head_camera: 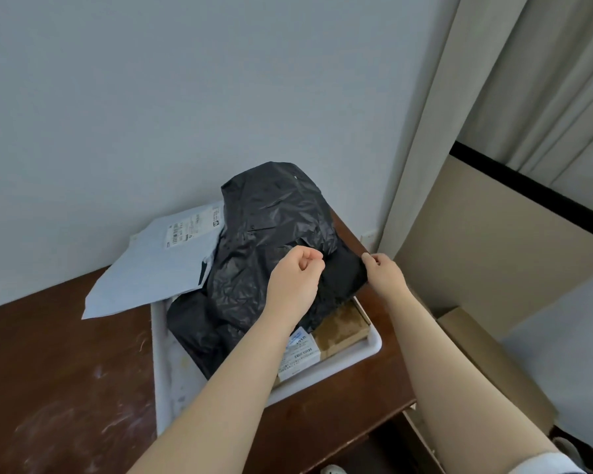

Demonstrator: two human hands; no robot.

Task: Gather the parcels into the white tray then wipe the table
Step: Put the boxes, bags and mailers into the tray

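L hand [297, 278] is curled tight on top of the black parcel [271, 234], fingers bunched on a fold of film near its middle. R hand [386, 271], just beside at 3 o'clock, pinches the parcel's edge btwn thumb and fingers. Both are clamped on the same bag, w/ a short span of plastic btwn them. The parcel sits in the white tray [370, 347], heaped well above the rim and leaning to 12 o'clock. It's thin crinkly poly w/ soft contents, so prob. light, floppy and a bit slick. It'll sag and slide rather than hold shape, so best to grab bunched film or scoop under the bulk, not tug one corner, which could tear. Under it at 5 o'clock is a cardboard box [343, 326] w/ a printed label, stiff and flat. At 10 o'clock a grey mailer [158, 261] lies half in the tray, its lower corner hanging out over the table [65, 354]. The table is dark brown wood w/ whitish smears at 7 o'clock, not yet wiped by the look of it. Beyond are a plain pale wall [185, 97] at 12, a beige curtain [459, 97] at 2 and flat cartons [493, 354] on the floor at 4.
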